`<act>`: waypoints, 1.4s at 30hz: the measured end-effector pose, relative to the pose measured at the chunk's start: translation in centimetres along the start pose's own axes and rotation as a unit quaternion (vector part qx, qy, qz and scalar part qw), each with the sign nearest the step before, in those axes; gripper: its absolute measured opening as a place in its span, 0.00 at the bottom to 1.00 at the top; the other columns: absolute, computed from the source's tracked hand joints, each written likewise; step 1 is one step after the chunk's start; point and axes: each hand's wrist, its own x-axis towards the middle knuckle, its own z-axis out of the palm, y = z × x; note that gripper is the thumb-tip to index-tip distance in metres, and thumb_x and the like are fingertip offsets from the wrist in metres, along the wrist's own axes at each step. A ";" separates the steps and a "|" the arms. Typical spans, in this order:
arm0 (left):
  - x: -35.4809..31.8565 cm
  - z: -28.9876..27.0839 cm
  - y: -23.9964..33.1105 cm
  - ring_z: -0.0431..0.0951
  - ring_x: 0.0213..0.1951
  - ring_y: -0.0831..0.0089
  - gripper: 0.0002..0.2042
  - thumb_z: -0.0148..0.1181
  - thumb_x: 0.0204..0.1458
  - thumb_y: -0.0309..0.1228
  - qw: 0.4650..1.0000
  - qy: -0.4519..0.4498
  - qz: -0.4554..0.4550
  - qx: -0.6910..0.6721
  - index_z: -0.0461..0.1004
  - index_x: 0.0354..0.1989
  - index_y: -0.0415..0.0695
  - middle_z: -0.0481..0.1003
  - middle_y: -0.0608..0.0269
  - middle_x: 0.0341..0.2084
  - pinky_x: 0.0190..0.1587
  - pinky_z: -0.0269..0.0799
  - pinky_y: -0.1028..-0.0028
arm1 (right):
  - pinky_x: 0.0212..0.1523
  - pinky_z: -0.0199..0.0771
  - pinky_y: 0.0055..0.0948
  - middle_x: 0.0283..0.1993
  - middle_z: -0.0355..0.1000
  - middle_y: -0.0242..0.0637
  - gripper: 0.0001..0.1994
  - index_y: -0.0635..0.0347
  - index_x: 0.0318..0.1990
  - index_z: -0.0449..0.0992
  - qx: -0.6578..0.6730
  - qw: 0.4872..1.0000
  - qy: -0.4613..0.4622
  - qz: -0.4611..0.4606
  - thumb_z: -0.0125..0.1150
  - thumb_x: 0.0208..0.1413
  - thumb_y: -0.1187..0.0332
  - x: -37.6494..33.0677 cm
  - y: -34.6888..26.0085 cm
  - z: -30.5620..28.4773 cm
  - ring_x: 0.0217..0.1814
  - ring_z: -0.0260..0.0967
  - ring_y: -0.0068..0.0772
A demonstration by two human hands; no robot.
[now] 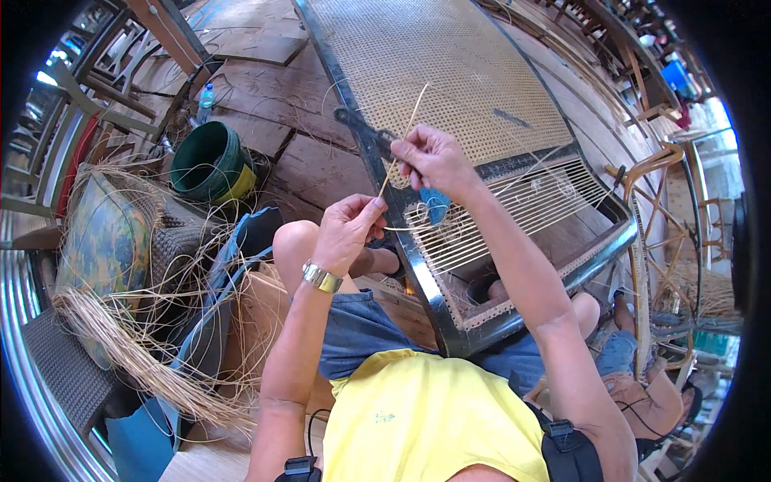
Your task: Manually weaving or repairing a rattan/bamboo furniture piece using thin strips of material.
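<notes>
A thin cane strand (388,178) runs between my hands, its end sticking up past the right one. My left hand (351,229), with a metal watch on its wrist, pinches the lower part. Higher up, my right hand (438,163) is closed on the same strand. Both are over the left edge of a black wooden frame (440,309), which lies across my lap. Woven cane mesh (434,56) fills its far section; parallel strands (514,213) cross the near opening. A small blue piece (434,206) sits on those strands. A dark metal tool (361,128) rests on the frame's left rail.
To the left lie a bundle of loose cane (152,353) and a camouflage-patterned thing (104,249). A green bucket (207,161) and a plastic bottle (206,103) stand beyond. Bent-wood furniture (650,169) is at right; another person (642,394) sits at lower right.
</notes>
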 end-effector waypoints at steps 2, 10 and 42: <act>0.5 0.5 0.7 0.75 0.24 0.83 0.12 0.59 0.62 0.36 0.994 0.051 0.022 0.091 0.80 0.38 0.38 0.77 0.69 0.24 0.27 0.70 0.82 | 0.16 0.64 0.17 0.23 0.74 0.32 0.11 0.62 0.34 0.73 0.012 0.999 -0.034 0.012 0.62 0.63 0.64 -0.6 1.2 1.0 0.17 0.66 0.15; -2.1 -0.9 -0.9 0.77 0.27 0.81 0.11 0.60 0.62 0.35 0.997 0.042 0.018 0.055 0.78 0.42 0.38 0.79 0.66 0.29 0.29 0.74 0.81 | 0.14 0.61 0.14 0.22 0.73 0.30 0.12 0.60 0.34 0.72 0.095 0.994 0.055 0.028 0.60 0.64 0.61 0.3 0.7 0.4 0.15 0.65 0.14; -1.2 1.0 -0.4 0.80 0.29 0.81 0.09 0.58 0.63 0.31 0.981 0.121 0.105 0.108 0.77 0.39 0.37 0.80 0.65 0.28 0.31 0.76 0.80 | 0.17 0.63 0.16 0.22 0.71 0.28 0.12 0.62 0.33 0.74 0.062 0.996 -0.057 0.019 0.64 0.62 0.63 -3.0 3.7 4.1 0.18 0.65 0.13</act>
